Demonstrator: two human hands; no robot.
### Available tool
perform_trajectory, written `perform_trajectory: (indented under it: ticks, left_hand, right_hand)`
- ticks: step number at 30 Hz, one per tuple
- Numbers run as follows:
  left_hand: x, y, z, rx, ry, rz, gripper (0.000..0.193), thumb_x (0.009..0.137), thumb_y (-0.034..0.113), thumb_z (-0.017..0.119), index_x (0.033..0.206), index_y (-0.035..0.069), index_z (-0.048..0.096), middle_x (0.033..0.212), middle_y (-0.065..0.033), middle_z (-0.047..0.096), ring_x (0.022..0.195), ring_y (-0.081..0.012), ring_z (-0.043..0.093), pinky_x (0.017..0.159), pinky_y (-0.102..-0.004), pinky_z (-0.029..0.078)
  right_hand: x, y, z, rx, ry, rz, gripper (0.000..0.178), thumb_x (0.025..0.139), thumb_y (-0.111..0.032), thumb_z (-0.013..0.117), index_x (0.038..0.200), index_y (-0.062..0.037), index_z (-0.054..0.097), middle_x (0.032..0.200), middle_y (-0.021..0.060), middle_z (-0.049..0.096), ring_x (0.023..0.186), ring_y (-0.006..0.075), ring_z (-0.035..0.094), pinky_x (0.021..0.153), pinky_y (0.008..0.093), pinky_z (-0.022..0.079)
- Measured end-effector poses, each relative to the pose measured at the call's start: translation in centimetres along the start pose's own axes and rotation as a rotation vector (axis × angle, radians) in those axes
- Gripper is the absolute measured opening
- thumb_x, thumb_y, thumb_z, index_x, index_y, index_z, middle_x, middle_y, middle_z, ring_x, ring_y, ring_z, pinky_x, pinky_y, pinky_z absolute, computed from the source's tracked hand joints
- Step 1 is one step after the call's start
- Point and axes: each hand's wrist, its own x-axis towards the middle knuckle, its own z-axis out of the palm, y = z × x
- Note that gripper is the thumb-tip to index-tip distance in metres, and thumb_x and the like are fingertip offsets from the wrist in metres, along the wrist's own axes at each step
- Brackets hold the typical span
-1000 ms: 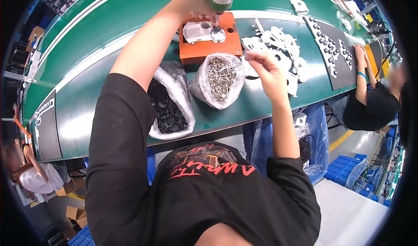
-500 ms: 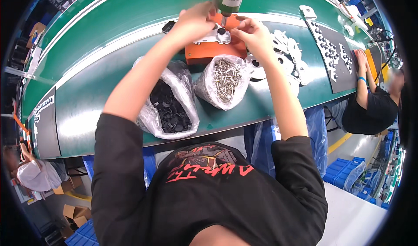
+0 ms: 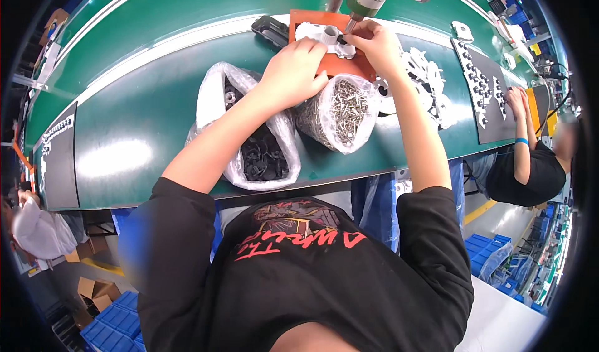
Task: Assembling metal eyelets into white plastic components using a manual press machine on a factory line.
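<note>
A white plastic part (image 3: 309, 31) with a round raised collar lies on an orange block (image 3: 302, 18). My right hand (image 3: 379, 45) is closed in a pinch at a small black knob (image 3: 341, 39) on the white part's right side. The tip of a green power screwdriver (image 3: 368, 0) hangs tilted just above those fingertips. My left hand (image 3: 293, 72) lies across the block's near left edge, its fingers curled and pressed together over the white part; whatever they hold is hidden. Its thumb points toward the clear bag of screws (image 3: 349, 112).
A clear bag of black plastic pieces (image 3: 262, 159) stands left of the screws. A black object (image 3: 272, 31) lies beside the block. White parts (image 3: 424, 71) pile up at right, near a dark board (image 3: 480, 90) of assembled pieces. A co-worker (image 3: 527, 159) sits at far right.
My left hand has come down from beside the screwdriver to the block's near left edge. My right hand stays by the black knob. The whole view has shifted a little.
</note>
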Motion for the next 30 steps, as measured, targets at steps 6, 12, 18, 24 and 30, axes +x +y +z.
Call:
perform_trajectory:
  ticks: [6, 12, 18, 24, 30]
  left_hand:
    - [0.1, -0.3, 0.3, 0.001, 0.083, 0.031, 0.034, 0.071, 0.019, 0.061, 0.098, -0.001, 0.054, 0.097, -0.0157, 0.058, 0.091, -0.0312, 0.057, 0.081, -0.0390, 0.048]
    - [-0.1, -0.1, 0.3, -0.004, 0.103, 0.029, 0.034, 0.070, 0.018, 0.061, 0.097, -0.001, 0.054, 0.096, -0.0156, 0.058, 0.090, -0.0310, 0.057, 0.081, -0.0388, 0.048]
    - [-0.1, 0.0, 0.5, 0.002, 0.130, 0.034, 0.032, 0.069, 0.017, 0.062, 0.095, -0.001, 0.055, 0.093, -0.0157, 0.057, 0.089, -0.0307, 0.057, 0.081, -0.0388, 0.048]
    - [-0.2, -0.1, 0.6, -0.002, 0.148, 0.037, 0.029, 0.069, 0.016, 0.061, 0.092, -0.001, 0.055, 0.092, -0.0156, 0.057, 0.088, -0.0313, 0.057, 0.081, -0.0391, 0.047]
    - [0.0, -0.2, 0.9, 0.036, 0.149, 0.062, 0.030, 0.069, 0.017, 0.062, 0.092, -0.001, 0.056, 0.092, -0.0152, 0.058, 0.086, -0.0303, 0.057, 0.081, -0.0378, 0.047]
  right_hand:
    - [0.1, 1.0, 0.3, -0.087, 0.051, -0.132, 0.023, 0.075, -0.016, 0.068, 0.090, 0.0011, 0.063, 0.079, 0.0067, 0.066, 0.072, 0.0105, 0.059, 0.069, 0.0250, 0.046]
    - [-0.1, 1.5, 0.8, -0.096, 0.101, -0.156, 0.023, 0.075, -0.017, 0.068, 0.090, -0.0004, 0.064, 0.080, 0.0073, 0.066, 0.072, 0.0113, 0.059, 0.071, 0.0257, 0.046]
    - [-0.2, 2.0, 1.6, 0.029, 0.144, -0.218, 0.017, 0.076, -0.013, 0.069, 0.085, 0.0015, 0.065, 0.080, 0.0048, 0.066, 0.070, 0.0103, 0.059, 0.068, 0.0245, 0.046]
    - [-0.4, 1.7, 1.6, 0.078, 0.123, -0.152, 0.018, 0.078, -0.011, 0.068, 0.086, 0.0043, 0.064, 0.088, 0.0044, 0.065, 0.073, 0.0085, 0.058, 0.069, 0.0221, 0.044]
    - [-1.8, 2.8, 1.4, -0.126, 0.088, -0.400, 0.021, 0.081, -0.003, 0.054, 0.099, -0.0042, 0.066, 0.117, 0.0149, 0.057, 0.095, 0.0200, 0.056, 0.081, 0.0300, 0.044]
